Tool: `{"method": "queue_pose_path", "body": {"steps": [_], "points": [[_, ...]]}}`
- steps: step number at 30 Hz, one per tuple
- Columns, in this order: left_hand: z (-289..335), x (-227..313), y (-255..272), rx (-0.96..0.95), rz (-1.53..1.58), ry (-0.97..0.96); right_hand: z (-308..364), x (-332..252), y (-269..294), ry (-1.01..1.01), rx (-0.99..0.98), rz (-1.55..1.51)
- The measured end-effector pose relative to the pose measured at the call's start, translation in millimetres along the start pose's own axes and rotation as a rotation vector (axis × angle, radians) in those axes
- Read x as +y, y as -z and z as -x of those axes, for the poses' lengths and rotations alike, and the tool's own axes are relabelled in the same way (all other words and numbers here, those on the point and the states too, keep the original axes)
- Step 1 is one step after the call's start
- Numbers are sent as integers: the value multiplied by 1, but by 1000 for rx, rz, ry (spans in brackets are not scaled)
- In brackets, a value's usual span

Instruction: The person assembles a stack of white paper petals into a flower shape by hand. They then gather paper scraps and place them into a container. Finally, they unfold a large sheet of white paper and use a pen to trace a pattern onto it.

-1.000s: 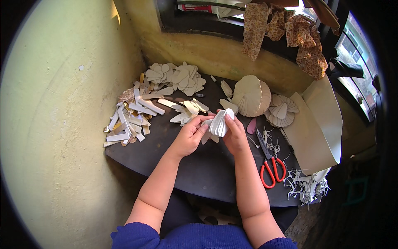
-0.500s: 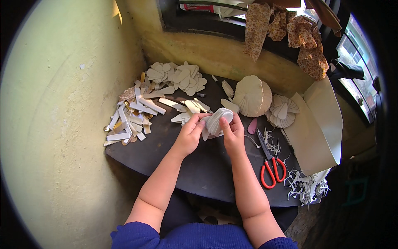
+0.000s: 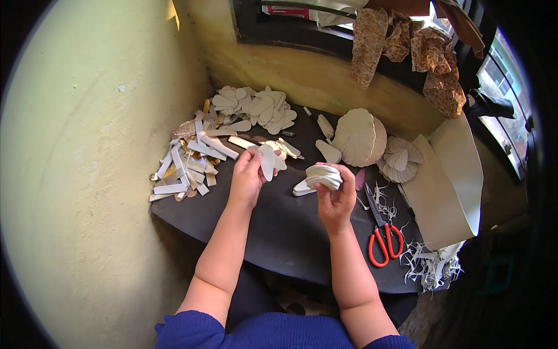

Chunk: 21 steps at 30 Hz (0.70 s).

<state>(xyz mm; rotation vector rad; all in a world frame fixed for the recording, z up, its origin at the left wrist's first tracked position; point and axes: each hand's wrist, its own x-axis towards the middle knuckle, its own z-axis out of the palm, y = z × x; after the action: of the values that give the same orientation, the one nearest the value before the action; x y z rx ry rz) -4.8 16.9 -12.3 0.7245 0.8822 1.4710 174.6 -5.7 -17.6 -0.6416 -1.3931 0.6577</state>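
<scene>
Between the thumb and fingers of my left hand (image 3: 246, 177) are a few white teardrop-shaped pieces (image 3: 268, 163), slightly fanned. My right hand (image 3: 338, 203) grips a thick stack of similar white pieces (image 3: 324, 176), raised above the table. Just left of that stack, a small pile of white pieces (image 3: 303, 187) lies on the dark table (image 3: 273, 232). More loose pale pieces (image 3: 283, 149) rest behind my left hand. Red-handled scissors (image 3: 381, 230) lie to the right of my right hand, beside a pink teardrop piece (image 3: 360, 178) partly hidden by the fingers.
Off-white strips (image 3: 186, 166) are heaped at the left by the wall (image 3: 87, 174). A pile of rounded pieces (image 3: 256, 107) sits at the back. Fanned round stacks (image 3: 354, 136) stand back right, near a bent cream sheet (image 3: 444, 186). Thin offcuts (image 3: 433, 264) gather at the right edge.
My hands have moved apart. The stack is now in my right hand, with a few pieces in my left. A small pile shows on the table between them.
</scene>
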Motion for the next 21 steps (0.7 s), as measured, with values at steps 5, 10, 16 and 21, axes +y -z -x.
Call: {"method": "queue_pose_path", "body": {"steps": [5, 10, 16, 21], "points": [[6, -16, -8, -6, -432, -153, -7, -4, -4, -266, -104, -107], [17, -18, -23, -162, -420, -139, -7, 4, -2, -563, -91, -285], [15, -21, -21, -128, -375, -170, -11, 9, 5, -600, -174, -325], [17, -18, -21, -148, -457, -194, -9, 14, 4, -541, -214, -206]]}}
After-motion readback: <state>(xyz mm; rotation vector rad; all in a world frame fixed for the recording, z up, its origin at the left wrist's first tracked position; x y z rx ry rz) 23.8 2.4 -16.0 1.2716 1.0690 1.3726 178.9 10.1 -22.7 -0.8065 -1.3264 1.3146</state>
